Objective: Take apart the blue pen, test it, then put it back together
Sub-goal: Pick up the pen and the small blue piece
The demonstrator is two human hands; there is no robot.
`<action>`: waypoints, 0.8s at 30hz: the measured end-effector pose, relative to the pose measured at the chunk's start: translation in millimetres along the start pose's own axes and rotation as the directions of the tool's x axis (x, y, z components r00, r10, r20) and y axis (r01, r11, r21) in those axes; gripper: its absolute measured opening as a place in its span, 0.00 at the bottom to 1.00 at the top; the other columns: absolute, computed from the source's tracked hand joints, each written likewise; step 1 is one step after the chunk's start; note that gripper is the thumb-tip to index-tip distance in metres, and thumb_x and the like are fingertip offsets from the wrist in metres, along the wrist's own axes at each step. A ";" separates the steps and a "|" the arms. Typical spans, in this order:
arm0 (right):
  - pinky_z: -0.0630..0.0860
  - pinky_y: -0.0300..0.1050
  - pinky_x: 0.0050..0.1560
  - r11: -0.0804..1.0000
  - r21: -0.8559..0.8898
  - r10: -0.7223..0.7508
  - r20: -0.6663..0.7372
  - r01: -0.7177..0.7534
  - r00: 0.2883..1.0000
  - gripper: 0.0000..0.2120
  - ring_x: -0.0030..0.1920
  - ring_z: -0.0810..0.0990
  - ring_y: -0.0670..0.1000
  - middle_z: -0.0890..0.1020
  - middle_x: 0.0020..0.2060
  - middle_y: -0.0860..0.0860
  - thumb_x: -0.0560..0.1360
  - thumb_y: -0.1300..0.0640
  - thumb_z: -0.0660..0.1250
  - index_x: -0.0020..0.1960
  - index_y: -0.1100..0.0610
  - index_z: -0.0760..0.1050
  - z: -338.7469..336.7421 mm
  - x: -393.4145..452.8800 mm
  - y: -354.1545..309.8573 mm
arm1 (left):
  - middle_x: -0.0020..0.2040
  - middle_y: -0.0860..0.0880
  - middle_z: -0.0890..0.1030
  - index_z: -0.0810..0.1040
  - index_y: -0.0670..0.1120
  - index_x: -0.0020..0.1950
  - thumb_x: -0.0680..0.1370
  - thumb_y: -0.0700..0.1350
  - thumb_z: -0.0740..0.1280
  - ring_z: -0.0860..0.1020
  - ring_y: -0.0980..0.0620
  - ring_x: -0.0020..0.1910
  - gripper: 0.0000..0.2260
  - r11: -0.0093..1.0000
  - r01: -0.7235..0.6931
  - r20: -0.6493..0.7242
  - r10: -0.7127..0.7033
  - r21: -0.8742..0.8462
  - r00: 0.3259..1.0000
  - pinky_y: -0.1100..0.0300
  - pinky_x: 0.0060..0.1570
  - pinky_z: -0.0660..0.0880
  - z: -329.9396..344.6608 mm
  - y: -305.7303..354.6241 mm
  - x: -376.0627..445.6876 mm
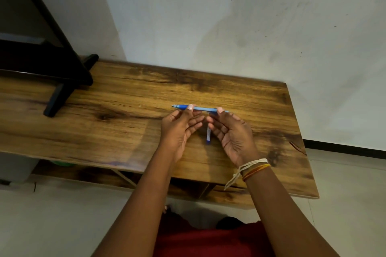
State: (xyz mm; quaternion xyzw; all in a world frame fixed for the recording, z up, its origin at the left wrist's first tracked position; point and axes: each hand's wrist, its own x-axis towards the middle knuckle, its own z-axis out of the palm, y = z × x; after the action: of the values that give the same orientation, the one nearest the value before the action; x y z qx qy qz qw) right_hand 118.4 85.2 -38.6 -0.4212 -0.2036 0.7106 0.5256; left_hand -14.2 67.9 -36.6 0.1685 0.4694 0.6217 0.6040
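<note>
Head view: pen pinched level by left hand and right hand, one per end for twisting; cap parked on counter.

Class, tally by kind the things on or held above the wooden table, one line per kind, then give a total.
Blue plastic pen, held level by the left hand and the right hand: 1
Small white and blue pen cap lying on the wooden table: 1
Black stand: 1
Total: 3
</note>
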 end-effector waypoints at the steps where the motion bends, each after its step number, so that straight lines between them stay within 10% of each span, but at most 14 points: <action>1: 0.82 0.41 0.38 1.000 0.003 -0.011 -0.004 0.011 1.000 0.02 0.38 0.86 0.51 0.86 0.39 0.56 0.75 0.64 0.68 0.44 0.61 0.80 -0.8 0.2 -1.0 | 0.45 0.41 0.84 0.78 0.40 0.51 0.78 0.42 0.65 0.85 0.49 0.42 0.06 1.000 0.004 -0.004 -0.004 -0.011 1.000 0.59 0.43 0.81 -0.3 0.1 0.6; 24: 0.82 0.41 0.35 0.994 -0.101 -0.032 0.000 0.032 0.999 0.05 0.40 0.87 0.53 0.87 0.38 0.57 0.80 0.63 0.62 0.50 0.64 0.76 -1.4 3.0 -7.5 | 0.48 0.39 0.83 0.77 0.39 0.51 0.77 0.42 0.67 0.85 0.49 0.43 0.07 0.991 0.025 -0.073 -0.035 -0.129 0.997 0.60 0.40 0.81 -7.6 -1.8 10.1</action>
State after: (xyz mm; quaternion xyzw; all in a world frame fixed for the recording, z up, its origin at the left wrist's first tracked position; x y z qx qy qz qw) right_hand 123.6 90.4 -35.1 -0.4446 -0.2455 0.6905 0.5150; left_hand -21.2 73.9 -45.4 0.0991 0.4534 0.6473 0.6047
